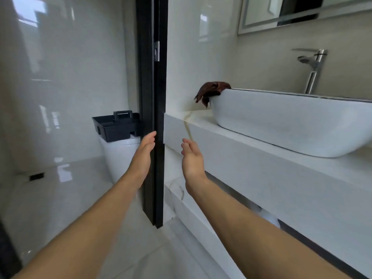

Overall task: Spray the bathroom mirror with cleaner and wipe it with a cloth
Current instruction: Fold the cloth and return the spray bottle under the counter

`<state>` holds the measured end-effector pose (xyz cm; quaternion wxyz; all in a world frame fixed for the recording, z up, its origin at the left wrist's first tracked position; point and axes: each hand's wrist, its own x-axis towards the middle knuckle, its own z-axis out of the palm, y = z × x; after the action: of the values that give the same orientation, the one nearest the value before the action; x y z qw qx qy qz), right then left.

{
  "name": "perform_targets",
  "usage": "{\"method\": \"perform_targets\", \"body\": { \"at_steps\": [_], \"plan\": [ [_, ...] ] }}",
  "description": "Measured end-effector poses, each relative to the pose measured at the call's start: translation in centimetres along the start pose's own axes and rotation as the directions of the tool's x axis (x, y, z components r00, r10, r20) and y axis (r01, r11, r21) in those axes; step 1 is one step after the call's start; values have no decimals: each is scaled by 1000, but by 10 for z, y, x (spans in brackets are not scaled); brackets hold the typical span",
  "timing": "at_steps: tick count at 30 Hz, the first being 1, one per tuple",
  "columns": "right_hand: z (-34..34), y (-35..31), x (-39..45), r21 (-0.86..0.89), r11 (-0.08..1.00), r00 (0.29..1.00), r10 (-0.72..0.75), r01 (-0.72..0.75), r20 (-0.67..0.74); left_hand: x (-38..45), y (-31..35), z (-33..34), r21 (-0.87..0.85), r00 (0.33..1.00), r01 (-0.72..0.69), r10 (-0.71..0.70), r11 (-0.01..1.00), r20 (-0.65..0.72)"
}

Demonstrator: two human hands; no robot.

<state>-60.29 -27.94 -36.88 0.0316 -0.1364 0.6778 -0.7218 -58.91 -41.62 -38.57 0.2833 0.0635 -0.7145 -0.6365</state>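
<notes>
Head view: both hands are reaching forward with nothing in them. The left hand (145,152) is lying flat with straight fingers against the black door frame (154,97), and the right hand (192,158) is hanging relaxed and open just beside the counter (251,158) edge. The mirror (281,13) is showing only at the top right, above the tap (314,67). A brown cloth (211,91) is draping over the near corner of the basin (281,121). No spray bottle is showing; a dark caddy (116,127) is sitting on the toilet (120,158) past the frame. The task is looking barely begun, with spraying and wiping both remaining. The frame and counter edge are leaving only a narrow gap between them.
</notes>
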Motion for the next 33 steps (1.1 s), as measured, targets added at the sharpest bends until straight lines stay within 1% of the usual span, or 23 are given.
{"method": "perform_targets", "body": {
  "at_steps": [3,6,9,11,13,15,17,19,21,22,24,26,28,30,31,33],
  "plan": [
    [22,-65,23,16,993,992,-121,121,37,35,66,-13,-22,995,-56,54,998,-82],
    [27,-142,56,10,980,980,-199,199,-8,75,140,-4,-36,993,-99,96,994,-67],
    [13,-214,93,2,982,978,-189,190,-93,118,209,23,-27,996,-89,89,996,-14],
    [-8,-248,118,-45,986,973,-163,158,-163,144,243,48,18,997,-71,71,997,36],
    [-37,-275,144,-84,992,964,-111,93,-240,169,270,73,61,995,-39,32,997,99],
    [-67,-297,170,-126,992,951,-38,0,-306,191,294,95,140,986,-10,-13,990,166],
    [-97,-305,194,-201,966,933,82,-160,-351,210,313,112,252,967,-7,-58,968,246],
    [-125,-302,211,-269,897,904,250,-351,-346,228,319,122,394,942,-39,-98,918,322],
    [-146,-292,222,-298,819,865,416,-491,-281,248,315,128,539,912,-102,-138,836,386],
    [-153,-287,225,-326,776,841,484,-541,-244,258,311,130,606,892,-145,-161,782,421],
    [-161,-277,229,-397,694,794,577,-600,-191,276,300,136,708,830,-291,-198,643,521],
    [-164,-257,234,-488,637,782,599,-596,-173,290,286,148,726,741,-447,-238,523,628],
    [-160,-238,242,-537,610,781,603,-583,-162,306,268,164,677,648,-606,-235,417,724],
    [-153,-221,253,-536,611,776,615,-582,-141,320,249,181,577,534,-766,-220,285,817],
    [-150,-212,259,-533,615,776,616,-581,-134,325,240,189,520,476,-826,-225,219,850],
    [-141,-201,270,-539,610,771,625,-580,-123,331,221,201,432,394,-893,-249,121,885]
  ]
}}
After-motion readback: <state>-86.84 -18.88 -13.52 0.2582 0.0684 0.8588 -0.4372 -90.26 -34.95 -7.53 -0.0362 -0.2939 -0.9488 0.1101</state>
